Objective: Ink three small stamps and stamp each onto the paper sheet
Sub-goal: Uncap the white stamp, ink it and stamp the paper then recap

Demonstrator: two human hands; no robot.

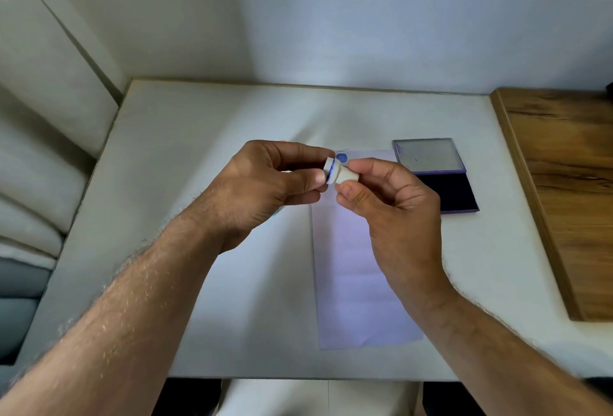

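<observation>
Both hands hover above the tabletop (199, 216); paper sheet (351, 266) beneath the fingers bears one blue print (341, 158); open ink pad (441, 183) beyond the right hand (394, 213). Right fingers (356, 195) pinch a small stamp (341, 175), left hand (265, 183) pinching its cap (328, 165); likely two stampings remain.

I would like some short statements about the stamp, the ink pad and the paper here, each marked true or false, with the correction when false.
1. Both hands hold the small white stamp. True: the left hand pinches its wide end, and the right hand holds its handle.
2. The ink pad is closed. False: its lid stands open behind the dark pad.
3. The paper sheet lies left of the ink pad. True.
4. The stamp is pressed on the paper. False: it is held in the air above it.
5. A blue mark shows near the paper's far edge. True.
</observation>
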